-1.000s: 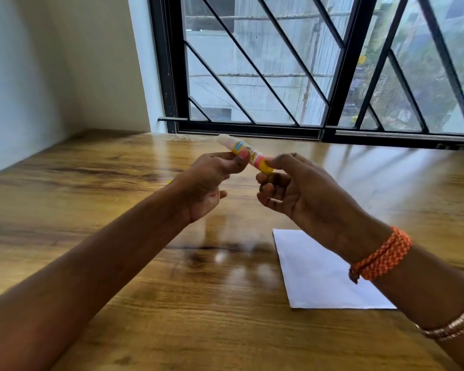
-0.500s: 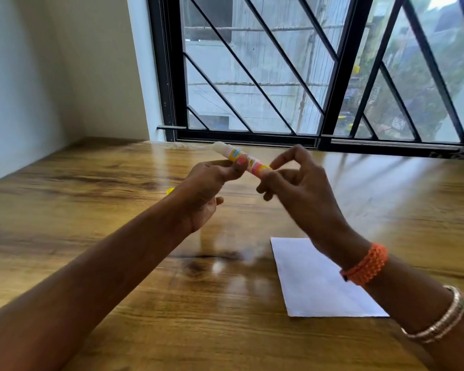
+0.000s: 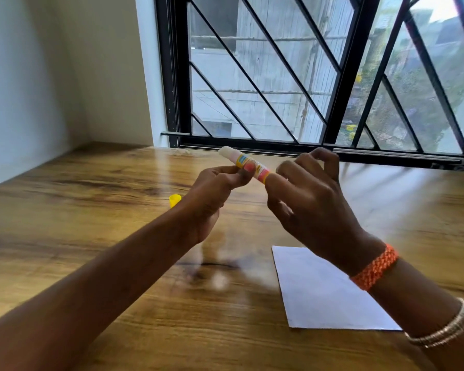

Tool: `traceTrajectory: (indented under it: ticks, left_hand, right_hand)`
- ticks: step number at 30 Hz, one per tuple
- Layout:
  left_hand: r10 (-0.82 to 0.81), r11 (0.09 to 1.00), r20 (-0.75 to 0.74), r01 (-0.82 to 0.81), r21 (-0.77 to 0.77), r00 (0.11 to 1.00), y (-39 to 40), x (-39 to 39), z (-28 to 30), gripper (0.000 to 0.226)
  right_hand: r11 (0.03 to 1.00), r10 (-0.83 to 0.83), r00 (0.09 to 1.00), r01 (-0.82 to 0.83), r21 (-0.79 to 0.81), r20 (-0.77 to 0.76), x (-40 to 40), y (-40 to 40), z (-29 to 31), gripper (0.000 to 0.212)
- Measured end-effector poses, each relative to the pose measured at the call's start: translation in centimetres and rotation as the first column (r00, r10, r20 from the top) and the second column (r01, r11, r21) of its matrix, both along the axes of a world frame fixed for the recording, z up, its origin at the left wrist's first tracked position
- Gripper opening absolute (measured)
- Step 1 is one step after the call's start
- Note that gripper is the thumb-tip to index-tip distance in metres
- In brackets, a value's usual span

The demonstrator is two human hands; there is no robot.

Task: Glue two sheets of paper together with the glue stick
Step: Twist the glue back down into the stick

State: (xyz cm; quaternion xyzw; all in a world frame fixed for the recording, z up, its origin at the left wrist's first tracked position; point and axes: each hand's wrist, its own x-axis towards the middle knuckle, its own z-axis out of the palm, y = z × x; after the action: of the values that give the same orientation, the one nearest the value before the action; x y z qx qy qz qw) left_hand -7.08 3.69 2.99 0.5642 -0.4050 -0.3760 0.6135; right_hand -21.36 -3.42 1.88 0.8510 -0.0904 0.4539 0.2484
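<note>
Daylight from the window [image 3: 306,76] glares off the table [image 3: 91,210] — slight blur, edges bowed.

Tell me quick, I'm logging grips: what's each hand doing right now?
Left hand: closed on the uncapped glue stick.
Right hand: fingers pinching the glue stick's base end.

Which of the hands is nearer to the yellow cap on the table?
Left. The left hand holds the glue stick just right of the yellow cap, its wrist beside it. The right hand is farther right, at the stick's base.
</note>
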Motion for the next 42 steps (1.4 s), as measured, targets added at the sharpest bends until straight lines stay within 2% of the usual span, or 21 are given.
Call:
traceTrajectory:
  ticks: [2, 5, 7, 9, 11, 12, 13, 14, 16, 17, 19, 22, 24, 26, 28, 30, 32, 34, 36, 38, 42]
  left_hand:
    - [0.004, 1.000, -0.004, -0.004, -0.004, 1.000, 0.0, -0.1, 0.1, 0.023]
    - [-0.011, 1.000, -0.027, 0.010, -0.016, 1.000, 0.0, -0.3, 0.2, 0.018]
    - [-0.028, 0.999, -0.020, 0.028, -0.022, 0.999, 0.0, -0.4, 0.1, 0.024]
    - [-0.041, 0.998, -0.010, 0.040, -0.038, 0.999, 0.2, -0.5, 0.1, 0.028]
    - [-0.045, 0.998, -0.012, 0.045, -0.052, 0.999, 0.2, -0.5, 0.1, 0.027]
    - [-0.041, 0.998, -0.016, 0.040, -0.055, 0.999, 0.2, -0.5, 0.2, 0.027]
    - [-0.032, 0.998, -0.018, 0.031, -0.053, 0.999, 0.2, -0.5, 0.2, 0.026]
    - [-0.020, 0.999, -0.019, 0.019, -0.045, 1.000, 0.1, -0.5, 0.1, 0.027]
    - [0.007, 1.000, -0.024, -0.008, -0.011, 1.000, 0.0, -0.5, 0.1, 0.031]
    - [0.018, 1.000, -0.027, -0.018, 0.007, 0.999, 0.0, -0.5, 0.0, 0.032]
    - [0.027, 0.999, -0.041, -0.026, 0.018, 0.999, -0.1, -0.5, 0.0, 0.029]
    - [0.011, 1.000, -0.089, -0.012, -0.012, 0.996, 0.0, -0.8, 0.1, 0.021]
    - [0.002, 1.000, -0.089, -0.004, -0.029, 0.996, -0.1, -0.9, 0.0, 0.021]
    - [0.003, 0.999, -0.073, -0.006, -0.040, 0.997, -0.1, -0.9, -0.2, 0.025]
    - [0.001, 0.999, -0.059, -0.003, -0.038, 0.998, -0.1, -0.9, -0.2, 0.027]
    - [0.013, 1.000, -0.050, -0.014, -0.025, 0.999, -0.3, -1.0, -0.2, 0.023]
    - [0.042, 0.999, -0.055, -0.042, 0.010, 0.998, -0.5, -1.0, -0.1, 0.020]
    - [0.075, 0.994, -0.061, -0.070, 0.082, 0.995, -0.6, -0.7, -0.2, 0.018]
    - [0.090, 0.988, -0.059, -0.082, 0.132, 0.994, -0.4, -0.7, -0.4, 0.008]
    - [0.095, 0.986, -0.045, -0.087, 0.143, 0.994, -0.3, -0.8, -0.3, 0.002]
    - [0.094, 0.990, -0.063, -0.086, 0.113, 0.994, -0.2, -1.3, -0.1, 0.019]
  right_hand:
    - [0.999, -0.034, 0.999, 0.034, 0.014, 0.012, 0.0, -0.2, -0.1, 0.018]
    - [0.834, 0.056, 0.978, -0.157, 0.529, 0.202, 0.2, 0.7, -0.1, 0.020]
    - [0.343, 0.095, 0.916, -0.397, 0.851, 0.389, 0.4, 1.1, 0.4, 0.018]
    - [-0.125, 0.041, 0.831, -0.547, 0.828, 0.555, 0.3, 0.9, 0.5, 0.008]
    - [-0.284, 0.007, 0.784, -0.593, 0.753, 0.620, 0.5, 0.8, 0.6, 0.009]
    - [-0.240, 0.036, 0.783, -0.596, 0.766, 0.621, 0.6, 1.0, 0.6, 0.012]
    - [-0.060, 0.096, 0.809, -0.577, 0.814, 0.581, 0.7, 1.1, 0.5, 0.014]
    - [0.263, 0.167, 0.860, -0.510, 0.819, 0.482, 0.6, 1.1, 0.4, 0.016]
    - [0.855, 0.189, 0.969, -0.242, 0.459, 0.159, 0.3, 0.4, 0.1, 0.013]
    - [0.958, 0.146, 0.989, -0.150, 0.244, 0.037, 0.2, 0.1, 0.1, 0.012]
    - [0.994, 0.066, 0.997, -0.061, 0.095, -0.048, 0.1, -0.2, 0.0, 0.016]
    - [0.865, 0.043, 0.996, -0.077, 0.496, 0.079, 0.4, 0.3, 0.0, 0.024]
    - [0.422, 0.086, 0.969, -0.246, 0.872, 0.232, 0.5, 0.8, 0.4, 0.027]
    - [-0.095, 0.079, 0.900, -0.421, 0.902, 0.428, 0.4, 0.8, 0.3, 0.016]
    - [-0.243, 0.044, 0.831, -0.529, 0.813, 0.554, 0.5, 0.9, 0.2, 0.012]
    - [-0.081, 0.066, 0.821, -0.562, 0.823, 0.567, 0.8, 1.6, 0.5, 0.018]
    - [0.464, 0.133, 0.907, -0.412, 0.784, 0.399, 0.8, 1.5, 0.4, 0.021]
    - [0.922, 0.100, 0.989, -0.133, 0.363, 0.109, 0.5, 0.7, 0.0, 0.015]
    - [1.000, -0.002, 0.997, 0.001, -0.015, -0.074, 0.1, -0.3, -0.3, 0.019]
    - [0.984, -0.092, 0.992, 0.077, -0.163, -0.088, -0.2, -0.5, -0.2, 0.017]
    - [0.956, -0.055, 0.998, 0.041, 0.292, 0.040, -0.2, 0.4, -0.1, 0.017]
